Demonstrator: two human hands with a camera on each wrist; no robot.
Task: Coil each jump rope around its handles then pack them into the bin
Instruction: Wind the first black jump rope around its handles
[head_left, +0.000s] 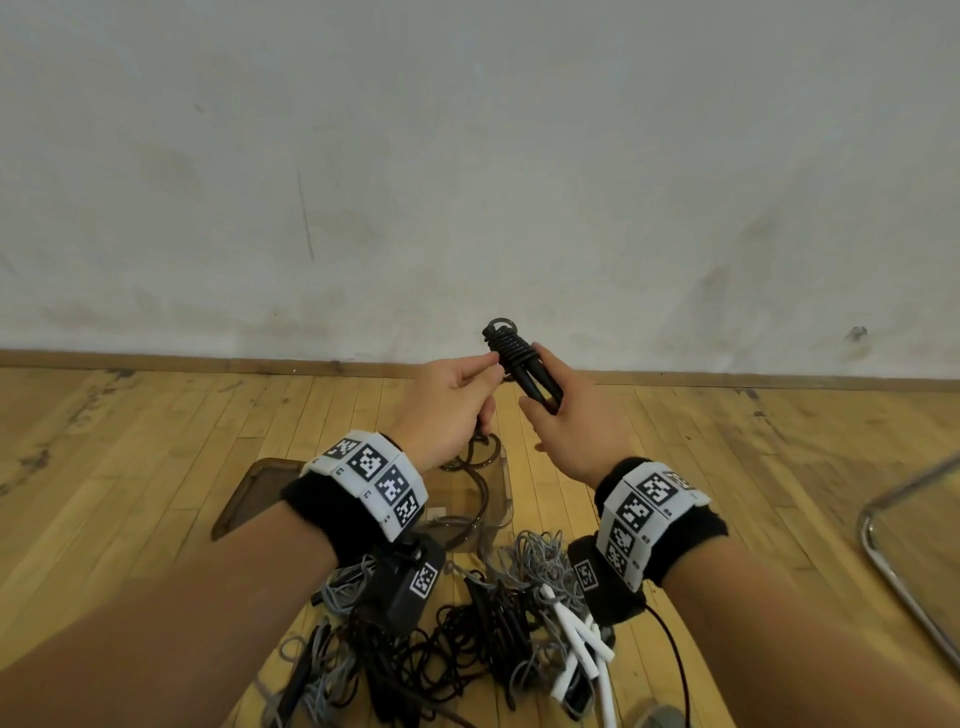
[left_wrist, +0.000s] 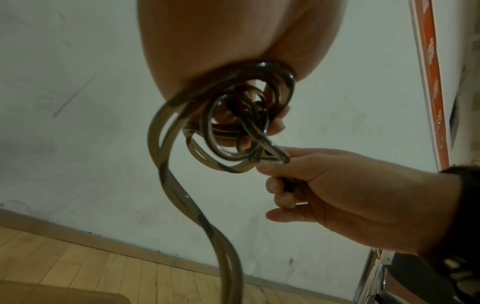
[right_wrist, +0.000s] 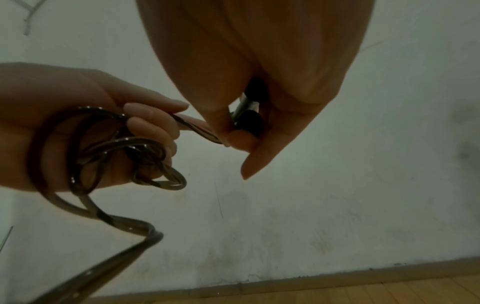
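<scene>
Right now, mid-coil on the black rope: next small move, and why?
Probably another wrap: carry the left hand round the handles again. The right hand grips both handles, with several turns of black rope already near their top, while the left hand holds loose loops whose slack trails toward the bin.

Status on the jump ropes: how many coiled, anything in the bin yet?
Done: none visibly packed; the bin shows only cord trailing into it. In hand: right hand grips the black handles, partly wrapped; left hand holds the loose cord. Left: the tangled pile of ropes on the floor.
</scene>
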